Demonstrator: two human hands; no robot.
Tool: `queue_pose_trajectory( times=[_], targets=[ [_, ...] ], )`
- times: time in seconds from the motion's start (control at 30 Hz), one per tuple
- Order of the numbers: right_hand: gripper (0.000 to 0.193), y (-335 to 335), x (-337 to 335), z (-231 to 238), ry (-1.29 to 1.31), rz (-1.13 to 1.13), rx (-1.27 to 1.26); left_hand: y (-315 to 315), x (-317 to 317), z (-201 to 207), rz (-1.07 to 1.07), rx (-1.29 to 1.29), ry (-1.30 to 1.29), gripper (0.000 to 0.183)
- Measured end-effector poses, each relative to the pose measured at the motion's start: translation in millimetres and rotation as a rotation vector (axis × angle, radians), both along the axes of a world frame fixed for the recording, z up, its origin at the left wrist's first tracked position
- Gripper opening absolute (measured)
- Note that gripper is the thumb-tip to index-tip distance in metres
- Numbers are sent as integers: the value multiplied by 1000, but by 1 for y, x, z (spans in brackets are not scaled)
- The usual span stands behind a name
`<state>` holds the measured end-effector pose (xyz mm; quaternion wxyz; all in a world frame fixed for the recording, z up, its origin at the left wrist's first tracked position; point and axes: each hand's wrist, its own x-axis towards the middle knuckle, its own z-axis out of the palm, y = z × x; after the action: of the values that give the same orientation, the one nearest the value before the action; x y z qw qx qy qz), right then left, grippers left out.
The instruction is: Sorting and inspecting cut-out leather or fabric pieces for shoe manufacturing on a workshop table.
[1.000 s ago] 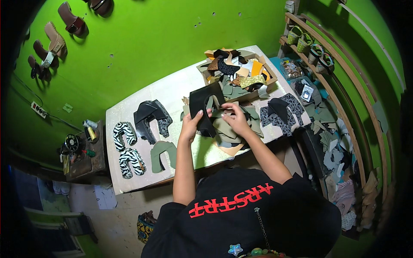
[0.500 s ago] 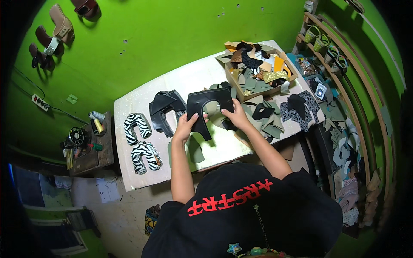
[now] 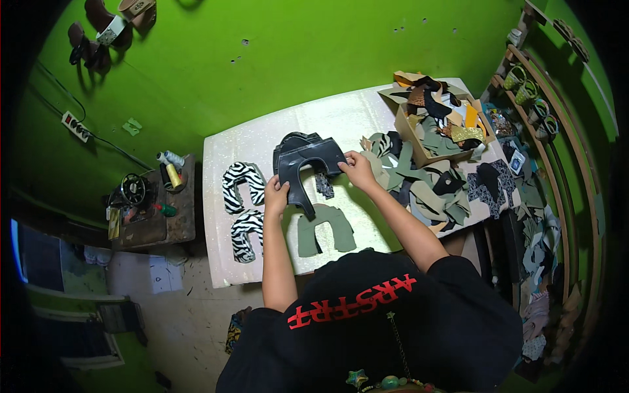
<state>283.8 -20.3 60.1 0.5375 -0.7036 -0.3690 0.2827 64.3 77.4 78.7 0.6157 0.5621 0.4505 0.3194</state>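
Between my hands is a black, arch-shaped shoe upper piece [image 3: 300,188] with a smooth surface. My left hand [image 3: 276,195] pinches its left edge, and my right hand [image 3: 358,170] grips the right leg. Just beyond it, partly covered, sits a stack of similar black upper pieces [image 3: 296,141]; a grey-and-black patterned bit [image 3: 324,187] shows through the arch. Closer to me lies an olive green arch-shaped stack [image 3: 308,239]. To the left, the far zebra-print stack [image 3: 244,171] and the near zebra-print stack [image 3: 241,245] lie on the table.
On the right of the white table [image 3: 242,141] stands a cardboard box [image 3: 426,157] full of scraps. Loose green and black offcuts [image 3: 432,196] lie before it. A wooden rack [image 3: 557,170] runs along the right; a small worktable [image 3: 147,223] with thread spools stands left.
The black piece in my hands has moved left, from beside the black stack to over it. My view has shifted, and the olive green stack has come into fuller sight.
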Motion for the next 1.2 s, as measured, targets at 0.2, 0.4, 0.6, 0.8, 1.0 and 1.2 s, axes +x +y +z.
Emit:
queue_pose_trajectory(
  times=[0.2, 0.4, 0.6, 0.8, 1.0, 1.2],
  targets=[
    [22, 42, -15, -7, -198, -110, 59, 36, -4, -15, 86, 139, 99, 43],
    [21, 53, -22, -4, -271, -162, -112, 49, -1, -31, 113, 288, 233, 54],
    [39, 53, -22, -11, -280, -116, -252, 37, 9, -33, 33, 475, 497, 59],
    [42, 24, -19, -22, -216, -137, 10, 19, 21, -20, 45, 454, 641, 67],
    [35, -31, -3, -3, -149, -203, 142, -22, 59, 5, 77, 461, 642, 65],
    [27, -94, 41, 27, -111, -339, 381, -74, 128, 17, 8, 525, 549, 63]
  ],
)
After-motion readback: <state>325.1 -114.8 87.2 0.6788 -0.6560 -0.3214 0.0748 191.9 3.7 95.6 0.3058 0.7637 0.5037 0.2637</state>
